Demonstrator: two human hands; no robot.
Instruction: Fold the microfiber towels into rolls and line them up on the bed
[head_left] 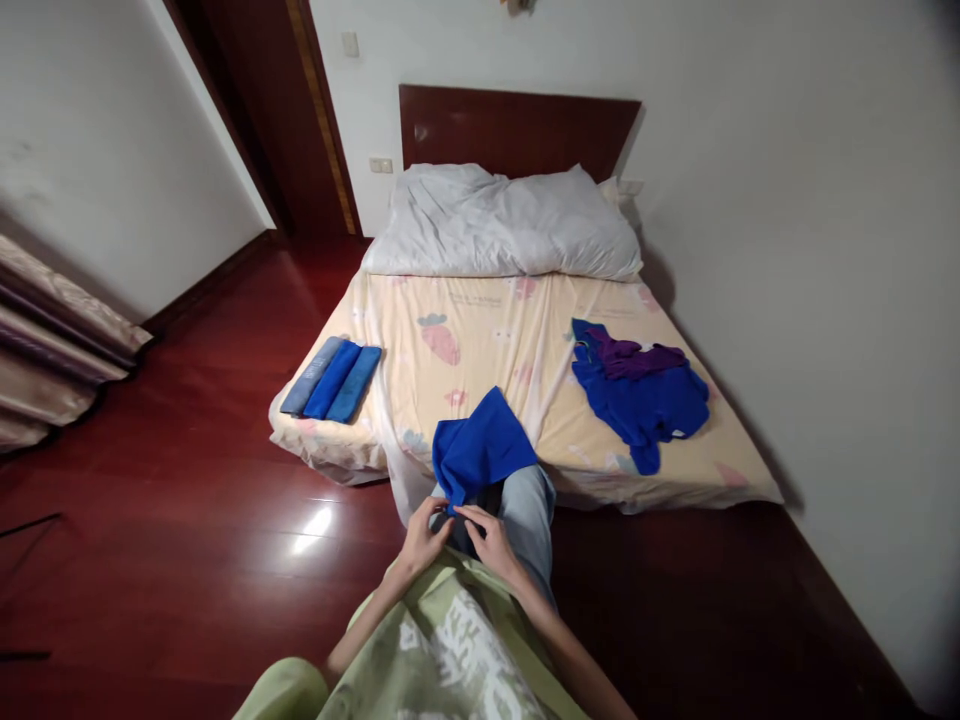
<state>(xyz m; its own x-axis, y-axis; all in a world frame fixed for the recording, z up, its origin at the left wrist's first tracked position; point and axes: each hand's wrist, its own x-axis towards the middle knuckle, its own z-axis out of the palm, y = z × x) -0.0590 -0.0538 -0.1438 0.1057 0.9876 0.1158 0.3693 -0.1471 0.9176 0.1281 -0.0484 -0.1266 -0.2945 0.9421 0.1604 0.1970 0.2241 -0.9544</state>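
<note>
Your left hand (pixel 422 538) and right hand (pixel 491 542) pinch the near edge of the blue cloth (pixel 480 445) draped over your knee (pixel 529 500), so a loose pinch may let it slide onto the floor (pixel 187 520).

Moderate, even overhead light. Glare spot on the wooden floor (pixel 315 524) at 7 o'clock. Soft shadow beside the bed (pixel 487 325) toward 3 o'clock. Edges bow outward; corners at 1 and 5 o'clock darken.
</note>
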